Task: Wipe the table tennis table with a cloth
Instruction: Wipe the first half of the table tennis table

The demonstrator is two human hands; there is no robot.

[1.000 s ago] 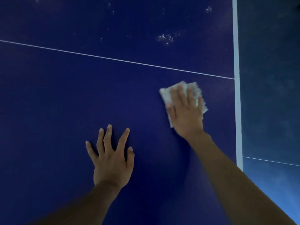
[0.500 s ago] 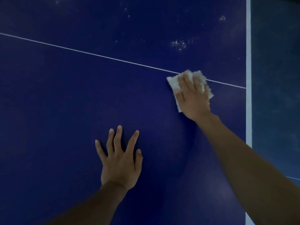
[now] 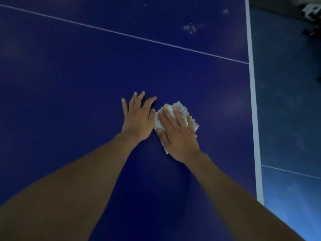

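Note:
The dark blue table tennis table point(image 3: 69, 80) fills most of the view, with a thin white centre line running across it and a white border stripe along its right edge. A white fluffy cloth point(image 3: 180, 109) lies on the table near the middle. My right hand point(image 3: 178, 134) presses flat on the cloth with straight fingers. My left hand point(image 3: 139, 117) rests flat on the bare table just left of the cloth, fingers spread, its thumb side touching the cloth's edge.
White specks point(image 3: 190, 28) dot the table beyond the centre line, near the right edge. Right of the border stripe point(image 3: 251, 84) lies blue floor point(image 3: 286, 110) with a thin white line. Dark objects point(image 3: 312, 20) sit at the top right corner.
My right hand has slid the cloth back from the centre line toward me and to the left, ending beside my left hand. The view has shifted forward over the table.

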